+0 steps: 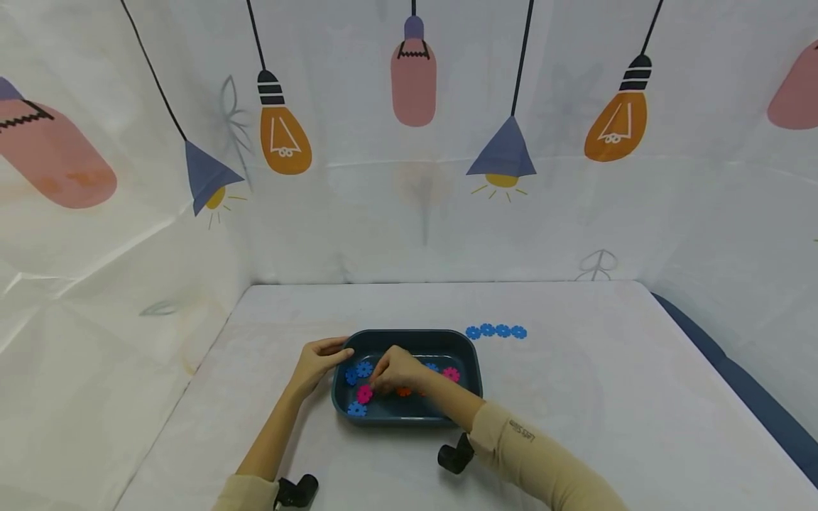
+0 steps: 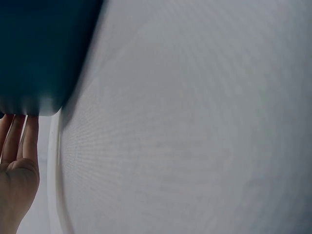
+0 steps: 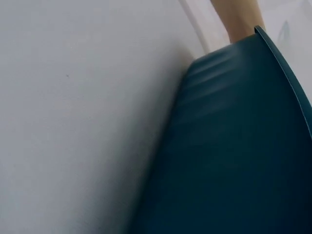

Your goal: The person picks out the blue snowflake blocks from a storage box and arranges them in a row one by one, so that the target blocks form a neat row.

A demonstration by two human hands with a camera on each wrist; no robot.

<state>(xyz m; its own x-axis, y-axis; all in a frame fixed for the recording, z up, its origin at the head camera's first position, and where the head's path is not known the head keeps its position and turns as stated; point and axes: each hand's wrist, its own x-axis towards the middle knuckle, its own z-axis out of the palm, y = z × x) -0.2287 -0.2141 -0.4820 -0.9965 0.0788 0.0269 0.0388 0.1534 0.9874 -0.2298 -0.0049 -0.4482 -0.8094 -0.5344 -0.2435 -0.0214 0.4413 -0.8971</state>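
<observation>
A dark teal tray holds several small flower-shaped pieces: blue ones, pink ones and orange ones. My left hand holds the tray at its far left corner, thumb over the rim; in the left wrist view its fingers lie fairly straight against the outer wall. Inside the tray, my right hand reaches down with bent fingers, its fingertips just right of a pink flower. What lies under those fingertips is hidden. The right wrist view shows mostly the tray's outer side.
Beyond the tray's far right corner, several blue flower pieces form a row on the white tabletop. A sheet with printed lamps hangs behind the table. Black wrist cameras sit at both sleeves.
</observation>
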